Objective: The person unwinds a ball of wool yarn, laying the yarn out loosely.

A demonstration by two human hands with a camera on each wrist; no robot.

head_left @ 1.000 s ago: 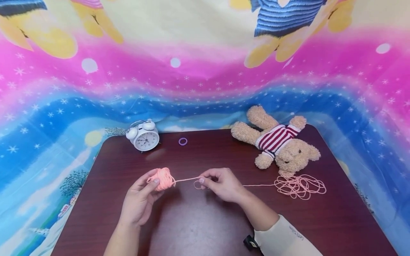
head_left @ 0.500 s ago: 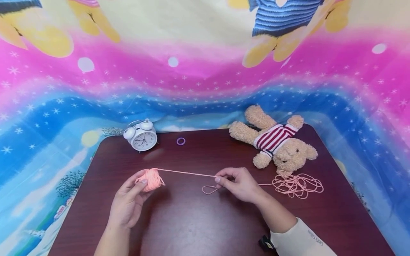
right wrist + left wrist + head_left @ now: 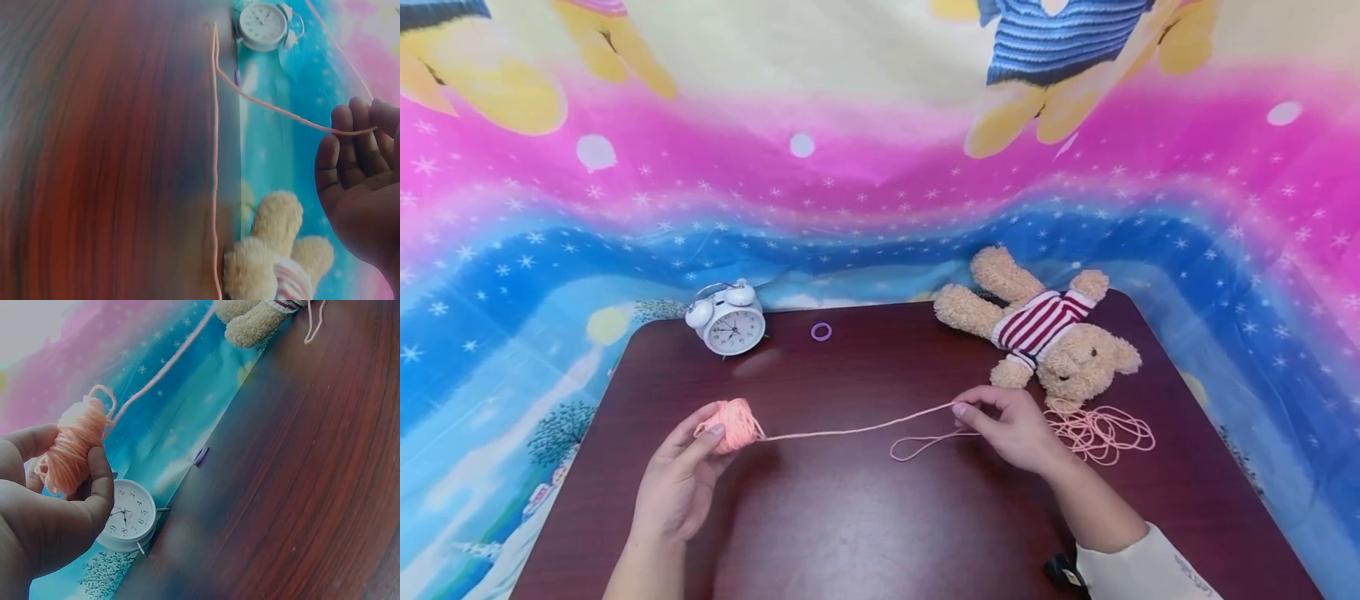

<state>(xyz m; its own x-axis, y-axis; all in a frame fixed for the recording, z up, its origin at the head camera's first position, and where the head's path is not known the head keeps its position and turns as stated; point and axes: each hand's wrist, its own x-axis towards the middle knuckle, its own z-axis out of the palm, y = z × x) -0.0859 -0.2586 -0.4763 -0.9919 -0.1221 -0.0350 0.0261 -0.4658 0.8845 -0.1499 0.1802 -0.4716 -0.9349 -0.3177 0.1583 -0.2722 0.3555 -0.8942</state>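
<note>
A small ball of peach yarn [image 3: 735,425] is gripped between the thumb and fingers of my left hand [image 3: 677,479], above the table's left half. From it one strand [image 3: 850,431] runs across to my right hand [image 3: 1011,429], which pinches it between thumb and forefinger. Below that hand a slack loop of yarn [image 3: 910,450] hangs or lies; which of the two I cannot tell. In the left wrist view the wound yarn [image 3: 78,447] shows its wraps, with my thumb on its near side. The right wrist view has the strand [image 3: 281,112] crossing my fingers [image 3: 356,144].
A loose heap of yarn [image 3: 1105,433] lies at the right, beside the head of a teddy bear [image 3: 1045,325] in a striped shirt. A white alarm clock [image 3: 733,329] and a purple ring [image 3: 822,332] stand near the back edge of the dark table [image 3: 865,525].
My right hand has moved right, drawing the strand longer, while my left hand with the yarn ball has shifted left. The slack loop has grown and moved right.
</note>
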